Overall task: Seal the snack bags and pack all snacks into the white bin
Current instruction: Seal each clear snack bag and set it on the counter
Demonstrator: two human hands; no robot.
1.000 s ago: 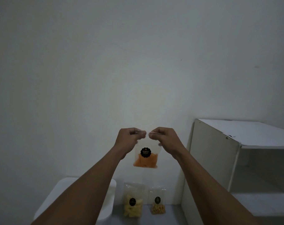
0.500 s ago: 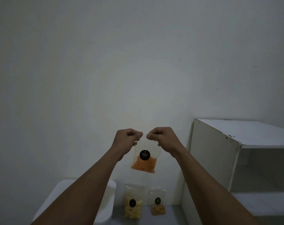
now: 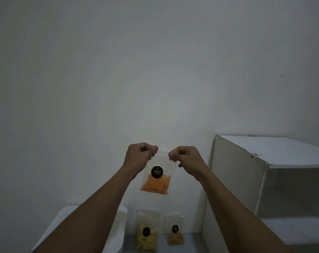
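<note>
Two floor bags stand between white bin and shelf.

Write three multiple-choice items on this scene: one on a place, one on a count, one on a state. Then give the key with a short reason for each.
1. Where does the white bin stand relative to the two bags on the floor?
A. To their left
B. To their right
C. On top of the white shelf unit

2. How many snack bags are in view?
A. Two
B. Three
C. Five

3. What is the state of the bag of orange snacks?
A. Lying in the bin
B. Held up in the air by its top edge
C. Standing on the floor

Key: 1 A, the bin is left of the yellow snack bag and the small brown snack bag. 2 B, one held and two below. 3 B, the left hand and right hand pinch its top corners.
</note>
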